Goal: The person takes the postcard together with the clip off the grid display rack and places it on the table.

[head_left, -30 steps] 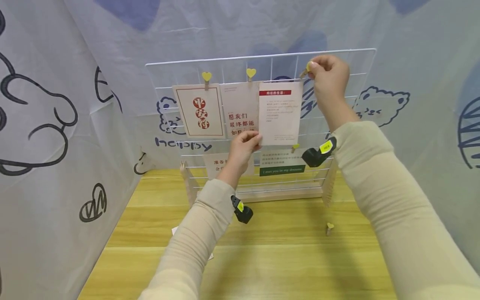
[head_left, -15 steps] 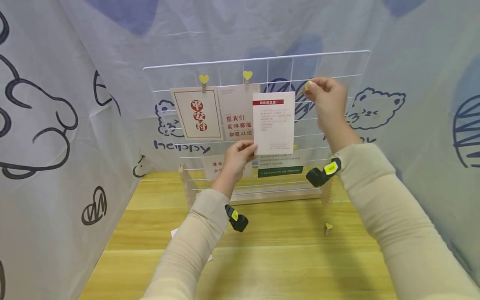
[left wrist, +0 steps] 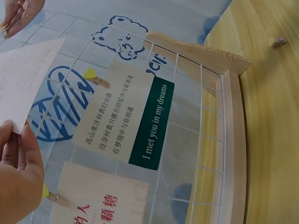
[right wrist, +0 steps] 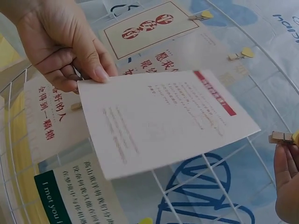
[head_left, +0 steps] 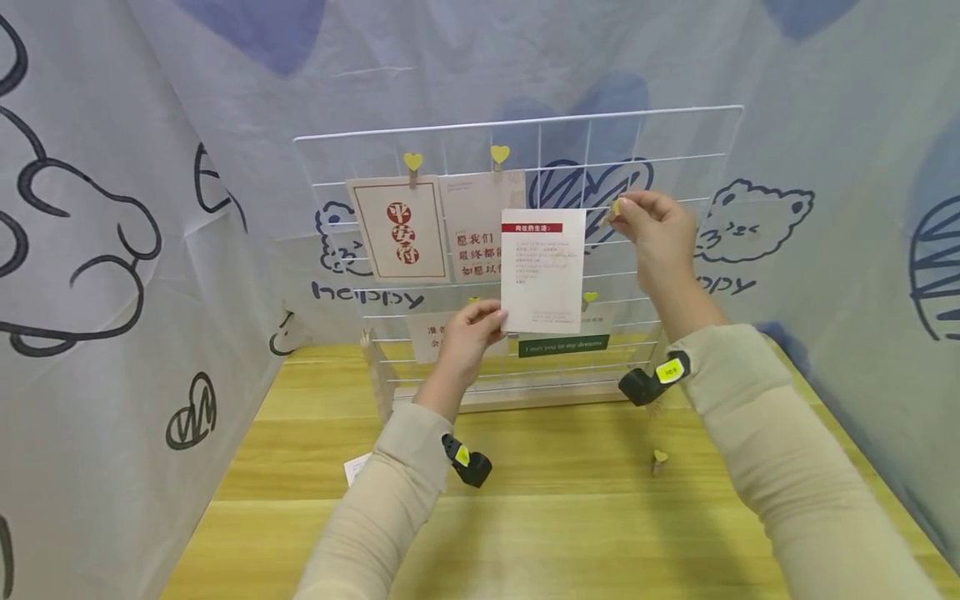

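With left hand (head_left: 471, 340) I'm pinching red-bannered white card (head_left: 543, 275) by lower left corner, holding it upright before wire grid (head_left: 517, 122). With right hand (head_left: 663, 243) I'm pinching heart-topped clothespin (right wrist: 281, 137), just beside card, apart from it. Red-framed card (head_left: 378, 257) hanging left, green-banded card (left wrist: 124, 114) hanging lower. Spare clip (head_left: 657, 462) resting on wooden table (head_left: 547, 500).

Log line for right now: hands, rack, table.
left hand: pinches red-banner card | right hand: holds heart clip, apart from card | wire rack: four cards clipped | table: another clip
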`<state>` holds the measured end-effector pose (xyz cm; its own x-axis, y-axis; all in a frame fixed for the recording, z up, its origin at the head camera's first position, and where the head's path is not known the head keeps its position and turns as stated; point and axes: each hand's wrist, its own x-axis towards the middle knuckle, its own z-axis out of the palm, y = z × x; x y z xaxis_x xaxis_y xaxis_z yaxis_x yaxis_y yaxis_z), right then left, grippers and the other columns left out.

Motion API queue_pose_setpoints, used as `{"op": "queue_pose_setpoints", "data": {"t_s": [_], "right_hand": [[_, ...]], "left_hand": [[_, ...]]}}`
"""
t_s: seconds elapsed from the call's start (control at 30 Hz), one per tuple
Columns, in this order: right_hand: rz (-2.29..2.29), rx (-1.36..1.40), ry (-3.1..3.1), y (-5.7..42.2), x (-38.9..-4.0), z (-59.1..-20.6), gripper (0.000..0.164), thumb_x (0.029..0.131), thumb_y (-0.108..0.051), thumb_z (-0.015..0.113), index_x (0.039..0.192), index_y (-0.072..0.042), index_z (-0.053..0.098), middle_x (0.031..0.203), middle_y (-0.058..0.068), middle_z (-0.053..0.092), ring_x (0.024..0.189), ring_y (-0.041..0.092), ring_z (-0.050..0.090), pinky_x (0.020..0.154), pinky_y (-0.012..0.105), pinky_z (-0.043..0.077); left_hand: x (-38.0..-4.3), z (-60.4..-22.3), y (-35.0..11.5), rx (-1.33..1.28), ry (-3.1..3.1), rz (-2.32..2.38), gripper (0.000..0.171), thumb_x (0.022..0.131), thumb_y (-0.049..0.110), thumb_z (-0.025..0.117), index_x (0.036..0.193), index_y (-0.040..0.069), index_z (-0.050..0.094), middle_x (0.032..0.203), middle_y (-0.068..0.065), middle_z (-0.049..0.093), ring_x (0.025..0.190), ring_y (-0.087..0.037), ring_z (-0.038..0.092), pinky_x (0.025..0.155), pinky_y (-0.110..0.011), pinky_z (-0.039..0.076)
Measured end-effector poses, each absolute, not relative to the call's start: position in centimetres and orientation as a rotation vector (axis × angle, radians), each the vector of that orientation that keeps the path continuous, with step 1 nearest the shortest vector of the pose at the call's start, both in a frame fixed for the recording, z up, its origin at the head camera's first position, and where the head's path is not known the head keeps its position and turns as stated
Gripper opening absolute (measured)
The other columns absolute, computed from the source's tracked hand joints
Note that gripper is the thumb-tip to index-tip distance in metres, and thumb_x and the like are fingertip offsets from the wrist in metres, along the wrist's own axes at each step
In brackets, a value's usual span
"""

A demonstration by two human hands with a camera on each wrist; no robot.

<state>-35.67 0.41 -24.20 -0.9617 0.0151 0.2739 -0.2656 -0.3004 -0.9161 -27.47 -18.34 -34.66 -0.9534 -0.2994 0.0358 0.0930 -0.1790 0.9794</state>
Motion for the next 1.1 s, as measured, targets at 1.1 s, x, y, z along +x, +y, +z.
{"op": "queue_pose_setpoints", "data": {"t_s": [1.1], "right_hand": [[2.52, 0.53, -1.895, 3.4, -32.8, -35.9, 0.009, 0.081, -0.001, 0.057, 0.089, 0.002, 0.061, 0.085, 0.006, 0.06, 0.075, 0.012, 0.058, 0.075, 0.023, 0.047]], "left_hand": [[-21.1, -41.7, -21.2, 0.275, -1.797, -2.295, 0.032, 0.082, -0.002, 0.053, 0.113, -0.006, 0.048, 0.088, -0.003, 0.059, 0.074, -0.011, 0.055, 0.067, -0.022, 0.048]]}}
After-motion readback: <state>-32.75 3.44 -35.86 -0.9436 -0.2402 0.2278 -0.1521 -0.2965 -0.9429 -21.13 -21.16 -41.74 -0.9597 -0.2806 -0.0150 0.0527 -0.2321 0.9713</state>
